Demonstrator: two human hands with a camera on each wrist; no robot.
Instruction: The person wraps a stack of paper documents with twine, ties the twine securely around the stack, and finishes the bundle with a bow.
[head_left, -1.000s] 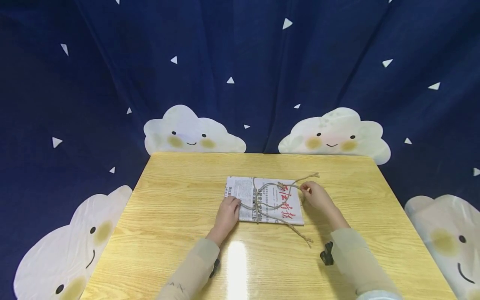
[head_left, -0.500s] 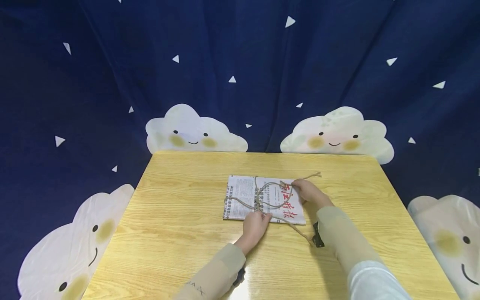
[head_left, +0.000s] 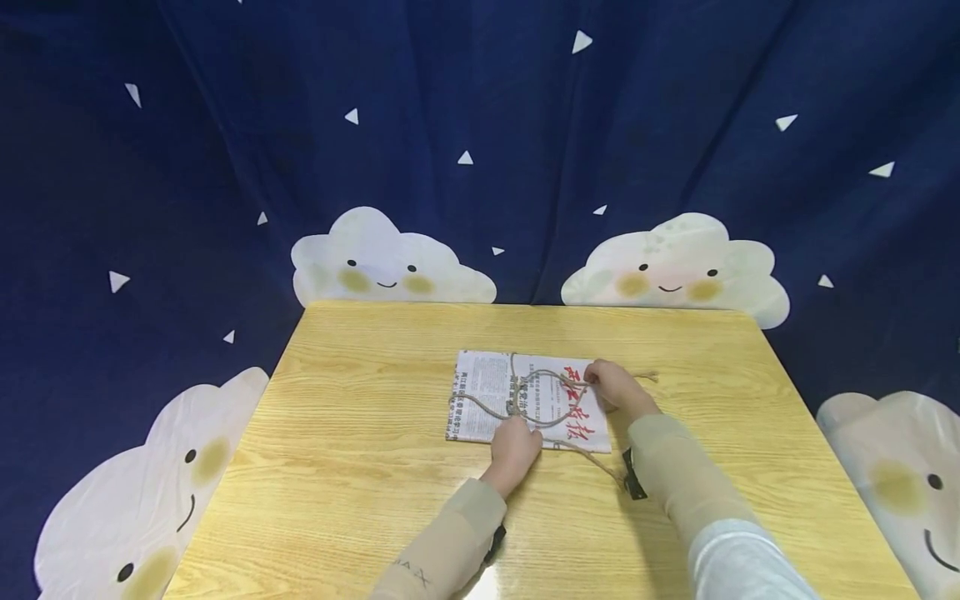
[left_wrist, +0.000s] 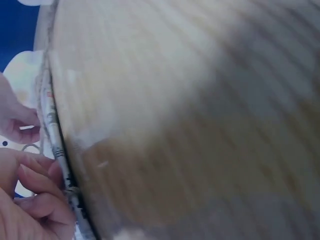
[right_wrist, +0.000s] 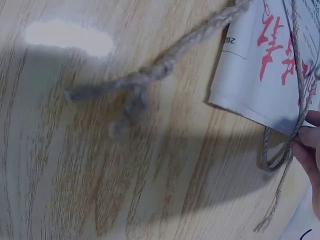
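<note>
Compared with half a second earlier, the left hand (head_left: pixel 516 450) had moved slightly farther over the near edge of the folded newspaper (head_left: pixel 483 375), just below where the strands of rope (head_left: pixel 480 405) crossed. A full second earlier it had been at the paper's left side, on a strand there. The right hand (head_left: pixel 618 388) stayed at the far right corner, its thumb and finger pinching the rope, as the right wrist view showed. The left hand's fingers were curled at the paper's edge; whether they pinched rope or only pressed the paper could not be told.

The frayed knot beside the red heading was no longer visible there, leaving the characters less covered. The far rope end (head_left: pixel 648 376) now lay lower, to the right of the right hand, while the near rope end (head_left: pixel 603 469) still trailed off the near edge onto the worktop (head_left: pixel 360 392).

The newspaper lay flat near the worktop's middle, barely shifted, with rope across its width and a strand reaching its left edge.
</note>
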